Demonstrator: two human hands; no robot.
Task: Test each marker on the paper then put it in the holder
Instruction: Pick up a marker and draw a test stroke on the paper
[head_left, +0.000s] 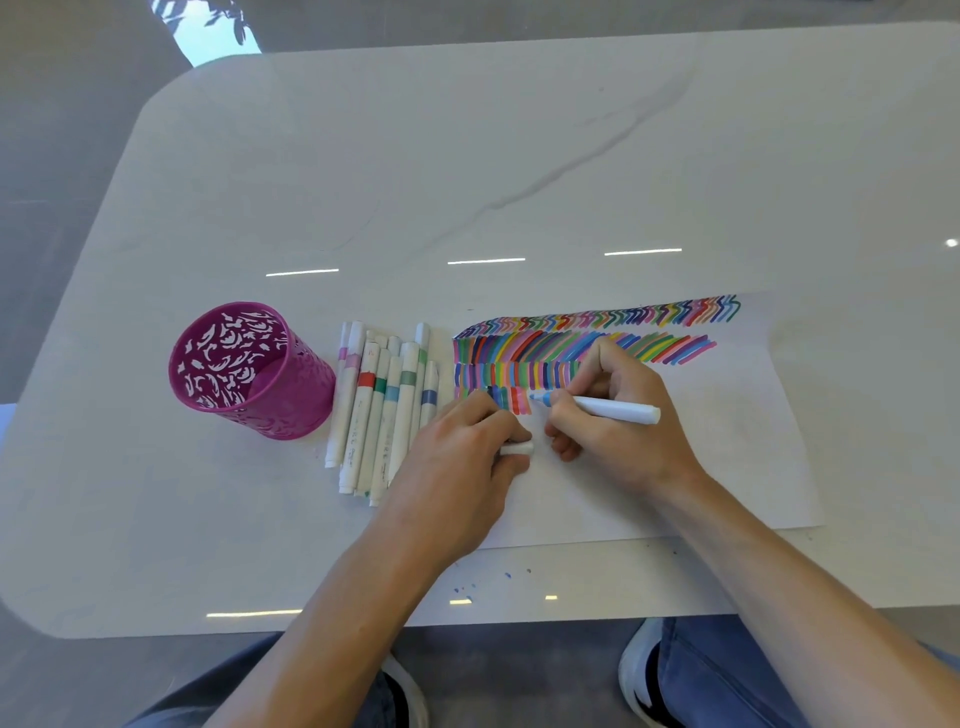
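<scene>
My right hand (615, 410) grips an uncapped white marker (610, 409) with a light blue tip, and the tip touches the paper (727, 441) at the end of the lowest row of coloured strokes. My left hand (467, 457) rests on the paper's left edge and holds the marker's white cap (519, 448) in its curled fingers. A pile of several capped white markers (384, 410) lies to the left of the paper. The magenta cut-out holder (254, 371) stands left of the pile, and I see no markers in it.
The white marble table (467, 171) extends far behind the paper. Small ink specks (483, 584) dot the table near its front edge. My knees and shoes show below the edge.
</scene>
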